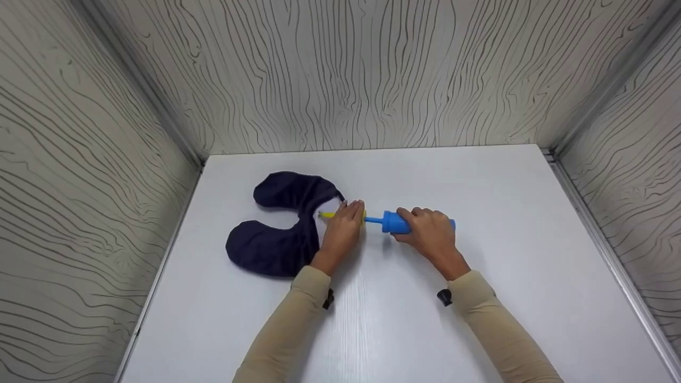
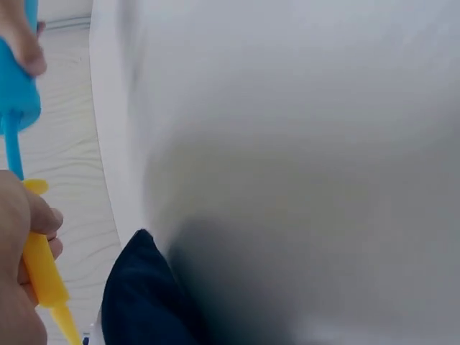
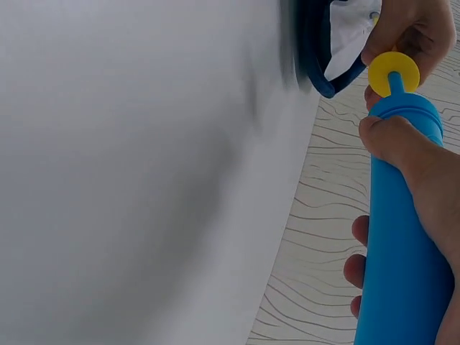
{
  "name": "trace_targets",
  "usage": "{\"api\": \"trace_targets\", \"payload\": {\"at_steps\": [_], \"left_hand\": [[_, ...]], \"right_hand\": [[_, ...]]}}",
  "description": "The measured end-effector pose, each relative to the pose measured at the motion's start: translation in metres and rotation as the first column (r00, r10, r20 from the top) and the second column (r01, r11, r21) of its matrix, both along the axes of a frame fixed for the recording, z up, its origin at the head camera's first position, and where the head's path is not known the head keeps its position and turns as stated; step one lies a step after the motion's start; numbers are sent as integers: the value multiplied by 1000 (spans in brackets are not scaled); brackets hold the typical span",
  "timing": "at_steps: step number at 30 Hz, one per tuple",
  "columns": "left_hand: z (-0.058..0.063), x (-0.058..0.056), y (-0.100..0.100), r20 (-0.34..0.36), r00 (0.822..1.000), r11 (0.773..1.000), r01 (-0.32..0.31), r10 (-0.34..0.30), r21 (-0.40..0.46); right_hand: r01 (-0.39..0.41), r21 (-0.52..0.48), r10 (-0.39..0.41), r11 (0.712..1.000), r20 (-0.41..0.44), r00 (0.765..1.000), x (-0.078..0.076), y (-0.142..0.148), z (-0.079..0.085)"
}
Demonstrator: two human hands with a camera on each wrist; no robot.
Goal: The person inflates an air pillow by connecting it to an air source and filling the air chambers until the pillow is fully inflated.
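A dark navy, U-shaped neck pillow (image 1: 266,250) lies on the table, its curve to the right, where a white inner part (image 1: 331,205) shows. My left hand (image 1: 343,229) grips the yellow nozzle end (image 2: 44,269) of a hand air pump, and its thin tip points at the white part. My right hand (image 1: 428,231) is wrapped round the pump's blue barrel (image 3: 402,237). A short stretch of blue rod (image 1: 374,219) shows between the barrel and the yellow end. In the right wrist view a yellow round flange (image 3: 394,72) sits against the left hand.
The white table (image 1: 383,319) is enclosed by wood-grain patterned panels (image 1: 340,74) at the back and both sides. Metal rails (image 1: 612,255) run along its side edges. Black wrist straps (image 1: 445,297) show at both sleeves.
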State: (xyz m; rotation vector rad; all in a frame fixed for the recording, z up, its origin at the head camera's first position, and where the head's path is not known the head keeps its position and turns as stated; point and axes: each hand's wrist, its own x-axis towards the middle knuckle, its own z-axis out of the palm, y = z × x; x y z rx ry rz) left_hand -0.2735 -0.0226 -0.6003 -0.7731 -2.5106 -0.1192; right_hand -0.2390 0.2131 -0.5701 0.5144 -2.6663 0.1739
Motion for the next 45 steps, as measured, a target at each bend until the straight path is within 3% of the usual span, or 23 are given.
{"api": "trace_targets", "payload": {"at_steps": [13,20,27,35,45], "left_hand": [[-4,1,6,-77,997,999,31,-32,-17],[-5,-3,-6,-48,995,997,83,-84,-6],[-4,-11,-13,-83,992,996,90,-90,-6],[-2,-6,-10,-54,997,999,48,-47,16],[4,5,10,21,1000,998,19,-20,53]], "right_hand": [[-33,-5,33,999,-15,999,-7,-24,-6],[-29,-11,28,1000,-33,999,-3,-7,-7],[20,-10,-20,1000,6,1000,1,16,0],[31,10,-31,999,1,1000,7,23,6],[-14,-7,14,1000,-37,999,3,-3,2]]}}
